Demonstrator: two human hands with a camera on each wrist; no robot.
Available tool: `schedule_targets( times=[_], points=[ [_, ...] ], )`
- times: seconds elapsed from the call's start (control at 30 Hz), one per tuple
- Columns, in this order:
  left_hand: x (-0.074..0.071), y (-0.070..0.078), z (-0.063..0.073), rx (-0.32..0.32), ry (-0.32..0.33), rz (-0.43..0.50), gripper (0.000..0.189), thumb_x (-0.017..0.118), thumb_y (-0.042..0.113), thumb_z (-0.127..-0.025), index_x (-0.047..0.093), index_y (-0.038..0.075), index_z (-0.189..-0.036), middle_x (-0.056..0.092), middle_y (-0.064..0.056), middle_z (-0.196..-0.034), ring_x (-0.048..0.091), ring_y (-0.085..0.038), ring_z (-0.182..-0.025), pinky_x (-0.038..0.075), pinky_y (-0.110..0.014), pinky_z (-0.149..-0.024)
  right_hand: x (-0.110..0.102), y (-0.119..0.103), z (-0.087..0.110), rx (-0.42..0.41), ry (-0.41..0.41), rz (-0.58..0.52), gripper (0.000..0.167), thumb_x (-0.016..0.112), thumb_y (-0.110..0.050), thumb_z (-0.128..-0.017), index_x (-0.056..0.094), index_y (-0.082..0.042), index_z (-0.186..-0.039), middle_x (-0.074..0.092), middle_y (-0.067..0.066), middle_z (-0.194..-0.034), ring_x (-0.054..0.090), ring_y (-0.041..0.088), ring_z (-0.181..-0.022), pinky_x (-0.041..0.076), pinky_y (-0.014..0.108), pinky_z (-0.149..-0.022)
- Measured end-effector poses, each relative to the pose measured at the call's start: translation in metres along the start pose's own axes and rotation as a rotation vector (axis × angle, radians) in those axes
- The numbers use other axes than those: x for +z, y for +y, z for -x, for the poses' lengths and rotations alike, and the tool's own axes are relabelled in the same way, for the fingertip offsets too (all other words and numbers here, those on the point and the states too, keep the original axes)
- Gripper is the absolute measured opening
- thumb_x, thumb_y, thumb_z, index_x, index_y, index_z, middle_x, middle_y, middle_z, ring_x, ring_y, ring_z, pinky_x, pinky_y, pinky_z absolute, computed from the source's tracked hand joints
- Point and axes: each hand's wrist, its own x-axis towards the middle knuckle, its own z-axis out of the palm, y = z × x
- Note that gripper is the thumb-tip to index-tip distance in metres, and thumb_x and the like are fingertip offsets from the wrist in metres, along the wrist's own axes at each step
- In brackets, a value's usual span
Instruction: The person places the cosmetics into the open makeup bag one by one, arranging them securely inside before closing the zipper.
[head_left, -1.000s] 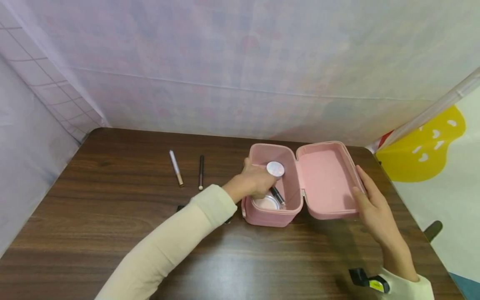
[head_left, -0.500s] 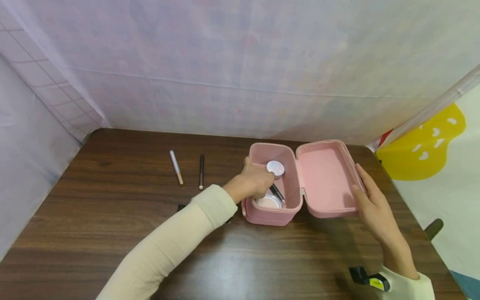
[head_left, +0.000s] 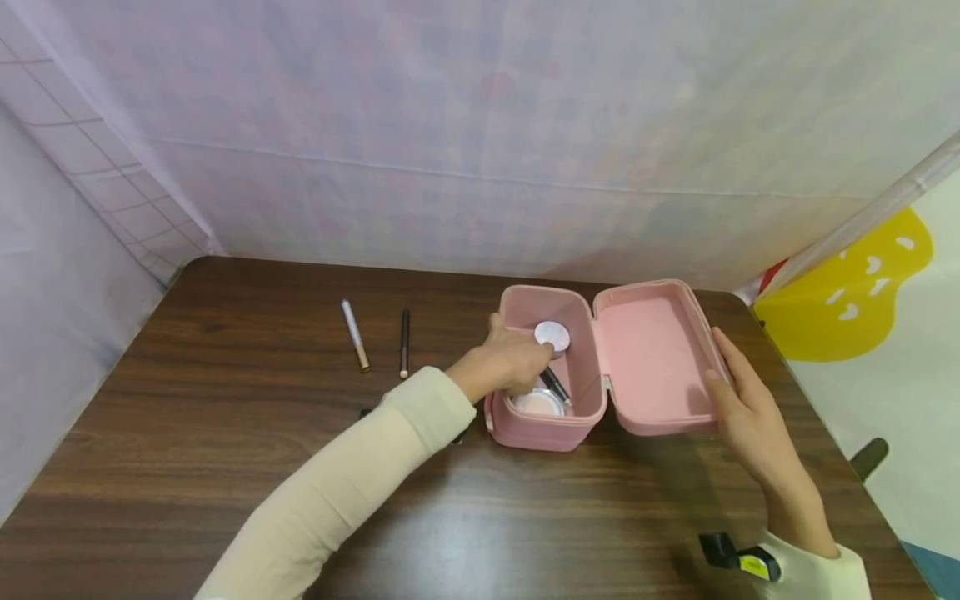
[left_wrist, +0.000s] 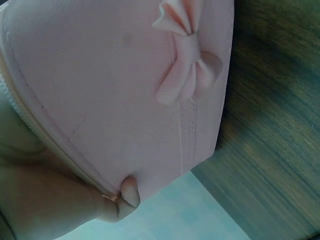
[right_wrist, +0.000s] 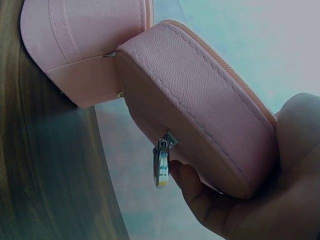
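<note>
A pink makeup case stands unzipped on the table, its lid folded out to the right. My left hand reaches over its left wall, fingers inside and thumb hooked over the rim. Inside, by those fingers, are a white round-topped jar, a black tube and a round compact. My right hand grips the lid's outer edge. A pink bow shows on the case in the left wrist view, and a metal ring on the lid in the right.
Left of the case lie a white-and-gold pen-shaped item and a slim dark stick with a pale end. A black object is mostly hidden under my left sleeve. A patterned curtain hangs behind the table.
My left fingers have shifted slightly inside the case, and a little more of the compact shows. The right hand keeps its hold on the lid.
</note>
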Motion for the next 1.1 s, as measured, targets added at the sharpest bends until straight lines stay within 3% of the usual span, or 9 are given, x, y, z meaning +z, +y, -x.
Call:
schedule_targets(
  times=[0.17, 0.3, 0.37, 0.5, 0.63, 0.73, 0.97, 1.03, 1.1],
  points=[
    [0.001, -0.006, 0.003, -0.002, 0.072, 0.13, 0.046, 0.064, 0.024, -0.09, 0.051, 0.018, -0.133, 0.065, 0.003, -0.106, 0.054, -0.016, -0.102, 0.021, -0.059, -0.095, 0.001, 0.001, -0.002, -0.004, 0.003, -0.008, 0.056, 0.037, -0.024, -0.104, 0.012, -0.024, -0.155, 0.021, 0.02, -0.154, 0.036, 0.039, -0.12, 0.032, 0.006, -0.083],
    [0.002, -0.017, 0.012, 0.049, 0.194, 0.297, 0.034, 0.06, 0.021, -0.093, 0.053, 0.017, -0.126, 0.064, 0.006, -0.096, 0.057, -0.015, -0.098, 0.021, -0.063, -0.094, 0.001, 0.001, -0.003, -0.002, -0.004, -0.007, 0.056, 0.036, -0.024, -0.104, 0.011, -0.024, -0.155, 0.021, 0.02, -0.154, 0.036, 0.042, -0.119, 0.034, 0.006, -0.081],
    [0.001, -0.026, 0.019, 0.091, 0.261, 0.359, 0.03, 0.058, 0.023, -0.095, 0.054, 0.017, -0.124, 0.064, 0.007, -0.1, 0.057, -0.013, -0.099, 0.024, -0.059, -0.093, 0.0, 0.001, -0.003, 0.002, -0.009, -0.005, 0.057, 0.036, -0.024, -0.104, 0.011, -0.024, -0.155, 0.02, 0.02, -0.154, 0.036, 0.042, -0.119, 0.035, 0.007, -0.082],
    [0.0, -0.043, 0.037, 0.174, 0.396, 0.392, 0.031, 0.056, 0.023, -0.097, 0.055, 0.016, -0.127, 0.061, 0.001, -0.119, 0.053, -0.016, -0.109, 0.033, -0.048, -0.088, -0.001, 0.002, -0.003, 0.014, -0.01, -0.001, 0.057, 0.036, -0.026, -0.104, 0.01, -0.024, -0.155, 0.018, 0.02, -0.155, 0.033, 0.043, -0.123, 0.035, 0.017, -0.094],
    [0.002, -0.057, 0.055, 0.217, 0.497, 0.381, 0.033, 0.057, 0.02, -0.096, 0.053, 0.014, -0.129, 0.057, -0.003, -0.125, 0.05, -0.02, -0.114, 0.038, -0.045, -0.085, -0.001, 0.003, -0.003, 0.01, -0.009, -0.006, 0.057, 0.036, -0.026, -0.104, 0.009, -0.023, -0.155, 0.018, 0.019, -0.155, 0.032, 0.043, -0.124, 0.034, 0.017, -0.095],
    [0.005, -0.064, 0.07, 0.21, 0.522, 0.372, 0.034, 0.058, 0.019, -0.096, 0.053, 0.014, -0.13, 0.055, -0.004, -0.127, 0.05, -0.02, -0.116, 0.04, -0.044, -0.086, -0.001, 0.005, -0.004, 0.007, -0.009, -0.002, 0.057, 0.036, -0.026, -0.104, 0.01, -0.023, -0.155, 0.019, 0.019, -0.155, 0.034, 0.043, -0.122, 0.034, 0.008, -0.085],
    [0.019, -0.082, 0.107, 0.172, 0.547, 0.449, 0.038, 0.06, 0.018, -0.095, 0.051, 0.01, -0.131, 0.055, -0.006, -0.128, 0.052, -0.023, -0.113, 0.041, -0.049, -0.088, -0.001, 0.006, -0.004, 0.008, -0.008, 0.016, 0.058, 0.037, -0.026, -0.104, 0.01, -0.022, -0.155, 0.021, 0.021, -0.153, 0.038, 0.044, -0.119, 0.037, 0.009, -0.079],
    [0.026, -0.087, 0.115, 0.164, 0.568, 0.48, 0.038, 0.061, 0.018, -0.095, 0.051, 0.009, -0.131, 0.056, -0.007, -0.126, 0.054, -0.024, -0.109, 0.041, -0.05, -0.088, -0.002, 0.005, -0.004, 0.011, -0.008, 0.03, 0.058, 0.036, -0.026, -0.104, 0.009, -0.02, -0.155, 0.021, 0.022, -0.153, 0.039, 0.045, -0.119, 0.042, 0.018, -0.085],
    [0.032, -0.092, 0.121, 0.152, 0.578, 0.505, 0.039, 0.061, 0.019, -0.095, 0.051, 0.008, -0.131, 0.056, -0.007, -0.126, 0.055, -0.024, -0.107, 0.041, -0.052, -0.089, -0.002, 0.004, -0.004, 0.016, -0.01, 0.029, 0.058, 0.036, -0.026, -0.104, 0.009, -0.018, -0.155, 0.02, 0.021, -0.154, 0.038, 0.045, -0.119, 0.045, 0.036, -0.092]
  ],
)
